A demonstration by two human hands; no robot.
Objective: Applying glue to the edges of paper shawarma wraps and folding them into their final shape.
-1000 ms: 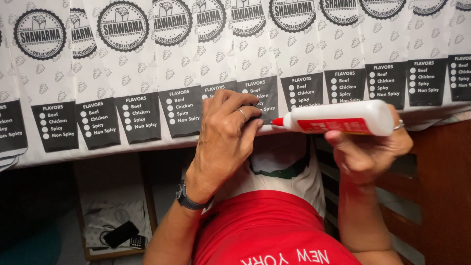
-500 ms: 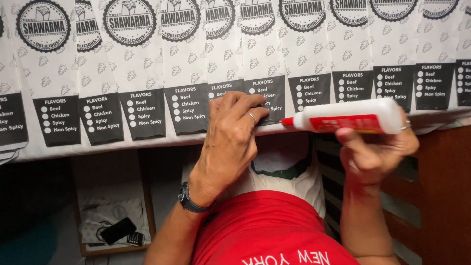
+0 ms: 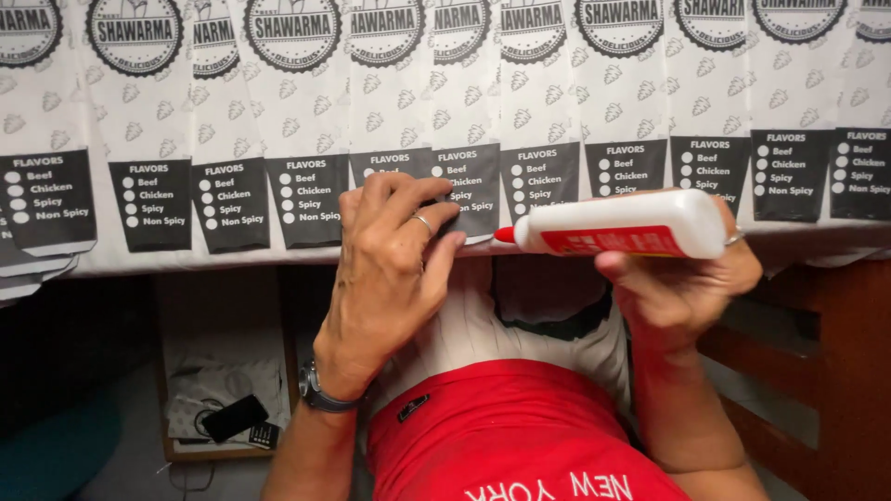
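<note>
A: Left hand [image 3: 394,269]?
B: Fingers curled, pressing one paper wrapper's [image 3: 469,190] black label panel at the table edge.
A: Right hand [image 3: 682,283]?
B: Wrapped around a white glue bottle [image 3: 617,224], level, red tip beside the left fingers.
A: Wrappers?
B: An overlapping row of white sheets with round black emblems above and black rectangles below.

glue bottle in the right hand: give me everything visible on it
The glue bottle is white, looks like soft plastic, with a red label band along its side and a red nozzle tip. It lies roughly level, tip pointing left toward the left hand. The right hand grips its rear half from below, fingers wrapped behind it. It is held at the near edge of the overlapping printed paper bags; whether the tip touches paper is unclear.
</note>
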